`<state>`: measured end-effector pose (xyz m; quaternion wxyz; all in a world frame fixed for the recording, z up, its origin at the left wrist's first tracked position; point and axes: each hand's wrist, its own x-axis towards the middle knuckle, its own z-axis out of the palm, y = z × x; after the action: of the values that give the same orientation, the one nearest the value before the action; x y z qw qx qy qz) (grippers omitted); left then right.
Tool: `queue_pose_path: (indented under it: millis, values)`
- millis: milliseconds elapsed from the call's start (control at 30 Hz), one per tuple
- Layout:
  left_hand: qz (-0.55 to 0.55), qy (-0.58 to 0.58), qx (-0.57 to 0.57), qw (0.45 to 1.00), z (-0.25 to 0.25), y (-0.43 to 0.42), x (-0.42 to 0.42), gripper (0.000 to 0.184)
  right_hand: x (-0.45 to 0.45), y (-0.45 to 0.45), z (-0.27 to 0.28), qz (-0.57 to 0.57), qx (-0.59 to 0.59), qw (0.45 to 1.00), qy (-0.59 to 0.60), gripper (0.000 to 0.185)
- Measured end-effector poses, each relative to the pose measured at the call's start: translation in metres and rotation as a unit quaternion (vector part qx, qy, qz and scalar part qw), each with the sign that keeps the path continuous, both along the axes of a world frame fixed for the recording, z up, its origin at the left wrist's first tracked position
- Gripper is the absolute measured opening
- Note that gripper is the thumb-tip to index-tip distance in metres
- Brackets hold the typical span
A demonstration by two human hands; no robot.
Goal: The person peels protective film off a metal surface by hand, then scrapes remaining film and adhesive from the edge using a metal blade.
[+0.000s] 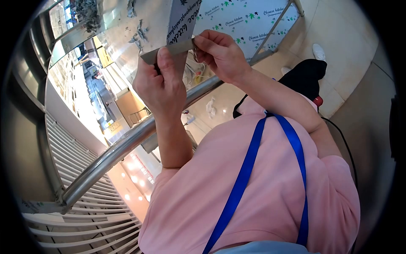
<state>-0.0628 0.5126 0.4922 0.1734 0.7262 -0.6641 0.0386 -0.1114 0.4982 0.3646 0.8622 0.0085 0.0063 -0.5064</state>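
Observation:
A flat grey metal strip (176, 47) runs between my two hands, slightly tilted, its left end narrowing to a point. My left hand (164, 80) is closed round its left part, with the thumb lying against it. At the right end, my right hand (220, 55) pinches the strip between thumb and fingers. Right behind the strip stands a panel (182, 19) in printed protective film. A small shiny piece hangs below the right fingertips, too small to make out.
A round metal rail (144, 129) crosses below the hands. A film-covered sheet (243, 21) lies at the upper right. Torn film scraps (137, 34) sit on the shiny surface at the upper left. White slats (89, 211) fill the lower left. A dark cable (344, 142) runs down the right.

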Motion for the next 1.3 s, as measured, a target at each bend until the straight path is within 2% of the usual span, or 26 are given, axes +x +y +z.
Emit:
queue_pose_path:
  millis: [333,533,733,1133,1300]
  values:
    - [0.023,0.055,0.017,0.998,0.003,0.001,-0.001,0.019,-0.005,-0.006,0.003,-0.003,0.012,1.0,0.018,0.016]
    - [0.015,0.069,0.001,0.998,0.0,0.002,0.001,0.019,-0.005,-0.008,-0.001,-0.008,-0.036,0.999,0.022,0.015]
    - [0.005,0.073,-0.01,0.997,-0.002,0.002,0.002,0.022,-0.007,-0.01,0.003,-0.009,-0.012,0.998,0.054,0.016]
    - [0.002,0.064,-0.023,0.998,0.0,0.002,0.002,0.023,-0.012,-0.015,0.002,-0.016,-0.065,0.995,0.079,0.013]
    - [0.001,0.077,-0.026,0.997,0.001,0.003,0.003,0.023,-0.013,-0.017,0.007,-0.024,-0.046,0.991,0.124,0.016]
